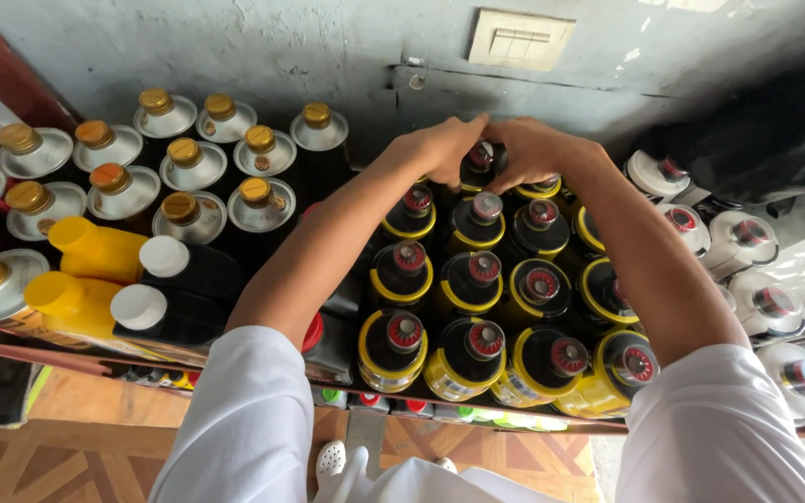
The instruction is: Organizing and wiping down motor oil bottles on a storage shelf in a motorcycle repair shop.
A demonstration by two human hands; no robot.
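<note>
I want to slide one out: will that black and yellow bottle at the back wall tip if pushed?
The bottle probably won't tip: both hands, left and right, clasp it and neighbouring bottles crowd it. It looks rigid, likely heavy if full. Its glossy sides may be slippery.

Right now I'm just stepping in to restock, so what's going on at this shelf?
A person in white sleeves has both hands on one black, red-capped can in the back row by the grey wall. The left hand and right hand meet around it. More black-and-yellow cans fill the rows in front; gold-capped silver tins stand to the left.
</note>
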